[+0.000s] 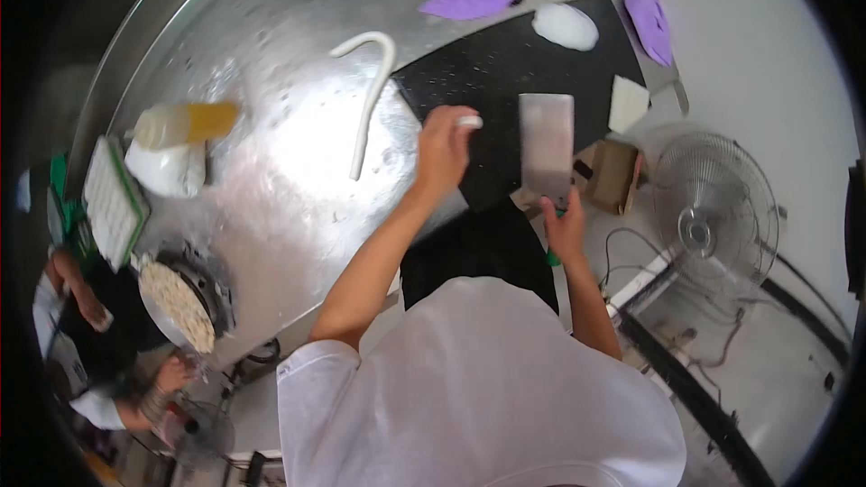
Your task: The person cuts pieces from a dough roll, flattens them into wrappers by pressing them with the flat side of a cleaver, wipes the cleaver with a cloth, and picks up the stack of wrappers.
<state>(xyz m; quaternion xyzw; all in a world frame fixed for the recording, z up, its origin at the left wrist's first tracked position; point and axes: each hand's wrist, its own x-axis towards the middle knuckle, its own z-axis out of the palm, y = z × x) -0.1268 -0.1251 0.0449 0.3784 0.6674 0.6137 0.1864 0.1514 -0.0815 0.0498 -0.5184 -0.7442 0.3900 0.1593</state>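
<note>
A cleaver [547, 142] in the right hand [566, 230] and a small white piece [470, 121] in the left hand [442, 151] appear above a black board [494, 77].
The right grip is closed around the cleaver's handle, blade pointing away from the body; the left grip is narrow, pinching the piece at the fingertips. A long white strip [368, 117], hooked at its far end, lies on the steel tabletop [257, 257] left of the board.
</note>
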